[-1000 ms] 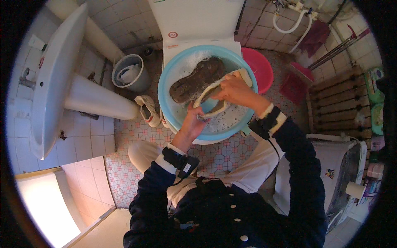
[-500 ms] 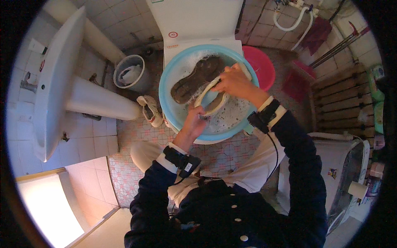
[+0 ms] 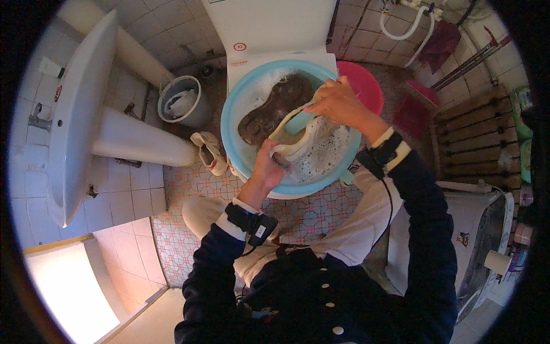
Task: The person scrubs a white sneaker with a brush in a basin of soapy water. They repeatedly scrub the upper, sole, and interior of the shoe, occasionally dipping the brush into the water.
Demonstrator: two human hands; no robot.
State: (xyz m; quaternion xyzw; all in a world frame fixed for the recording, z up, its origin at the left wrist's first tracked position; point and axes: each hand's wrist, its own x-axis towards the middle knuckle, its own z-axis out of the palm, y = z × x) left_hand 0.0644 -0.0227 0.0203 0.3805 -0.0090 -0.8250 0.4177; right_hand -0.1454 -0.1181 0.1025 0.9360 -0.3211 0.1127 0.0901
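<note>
A light blue basin of soapy water stands on the toilet lid. Over its right half I hold a wet white shoe tilted between both hands. My left hand is closed on its near end, at the basin's front rim. Closed at the far end is my right hand, its fingers partly hiding the shoe. A pale blue piece shows in the shoe's opening; I cannot tell what it is. Left of the shoe, a dark brown shoe-sole-shaped thing lies in the suds.
Behind the basin's right side sits a pink tub. On the floor to the left are a white shoe and a grey bucket, beside the pedestal sink. A white appliance stands at my right; a red dustpan lies beyond.
My right hand has moved to the right and slightly away, along the shoe. The shoe has turned, showing more of its white side. My left hand keeps its hold with a small shift.
</note>
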